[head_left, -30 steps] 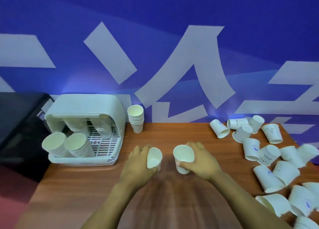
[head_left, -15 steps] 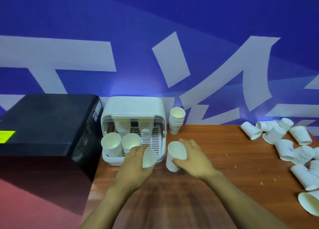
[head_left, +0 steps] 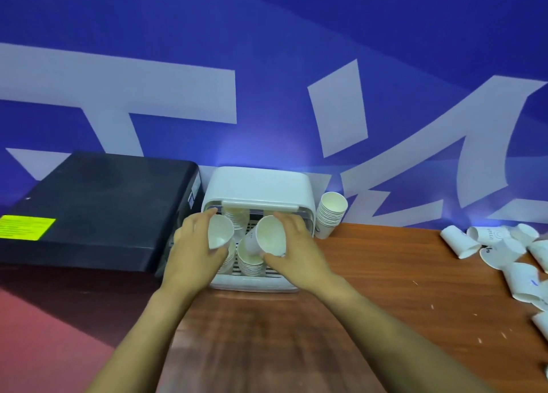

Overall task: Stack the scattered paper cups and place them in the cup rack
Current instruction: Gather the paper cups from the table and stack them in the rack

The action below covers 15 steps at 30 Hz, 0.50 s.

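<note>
Head view | black box (head_left: 89, 212) far left | left hand (head_left: 197, 249) clamped on one paper cup (head_left: 219, 235) | right hand (head_left: 292, 249) clamped on second cup (head_left: 269, 240), both before open cup rack (head_left: 258, 185) | stacks in rack (head_left: 250, 259) | upright stack (head_left: 330, 215) right of rack | scattered cups (head_left: 504, 253) far right on tabletop (head_left: 385, 289)

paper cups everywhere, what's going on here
A person is tidying loose paper cups into a white cup rack at the back of a wooden table. Each of the hands holds one cup at the rack's open front: the left hand grips a cup, and the right hand tilts a cup over a stack in the rack. Another stack stands just right of the rack, and many scattered cups lie on the table's right side.
</note>
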Motion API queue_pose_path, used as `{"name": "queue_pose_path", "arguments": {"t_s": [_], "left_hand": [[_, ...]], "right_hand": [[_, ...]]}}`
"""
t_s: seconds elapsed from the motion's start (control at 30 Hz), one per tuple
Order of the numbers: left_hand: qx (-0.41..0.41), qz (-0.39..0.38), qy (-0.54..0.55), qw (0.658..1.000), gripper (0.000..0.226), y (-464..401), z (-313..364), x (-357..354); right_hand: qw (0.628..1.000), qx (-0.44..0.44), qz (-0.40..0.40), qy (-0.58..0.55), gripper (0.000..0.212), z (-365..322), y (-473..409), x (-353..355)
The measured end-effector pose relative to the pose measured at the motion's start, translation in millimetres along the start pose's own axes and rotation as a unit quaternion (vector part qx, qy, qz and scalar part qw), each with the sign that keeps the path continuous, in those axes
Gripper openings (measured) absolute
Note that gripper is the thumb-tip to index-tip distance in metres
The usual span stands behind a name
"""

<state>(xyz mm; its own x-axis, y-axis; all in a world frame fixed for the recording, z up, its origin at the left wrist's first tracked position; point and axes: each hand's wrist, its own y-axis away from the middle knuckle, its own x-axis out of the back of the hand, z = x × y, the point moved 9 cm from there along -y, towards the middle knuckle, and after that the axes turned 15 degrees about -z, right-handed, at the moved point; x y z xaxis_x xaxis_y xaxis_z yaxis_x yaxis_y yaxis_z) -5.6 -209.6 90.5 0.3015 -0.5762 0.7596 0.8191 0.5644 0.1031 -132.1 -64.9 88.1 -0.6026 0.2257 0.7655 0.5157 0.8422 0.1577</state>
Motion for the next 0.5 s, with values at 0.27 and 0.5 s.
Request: {"name": "queue_pose_path", "arguments": {"t_s": [0.27,0.5], "left_hand": [[-0.005,-0.014,0.027,1.0,0.062,-21.1,-16.8,-17.2],[-0.013,-0.022,0.037,0.999,0.066,-32.8,-24.2,-31.6]], "right_hand": [[0.999,-0.027,-0.031,0.032,0.082,6.5,-21.3,-23.4],[0.993,-0.059,-0.093,0.045,0.082,26.7,-29.8,-44.2]]}}
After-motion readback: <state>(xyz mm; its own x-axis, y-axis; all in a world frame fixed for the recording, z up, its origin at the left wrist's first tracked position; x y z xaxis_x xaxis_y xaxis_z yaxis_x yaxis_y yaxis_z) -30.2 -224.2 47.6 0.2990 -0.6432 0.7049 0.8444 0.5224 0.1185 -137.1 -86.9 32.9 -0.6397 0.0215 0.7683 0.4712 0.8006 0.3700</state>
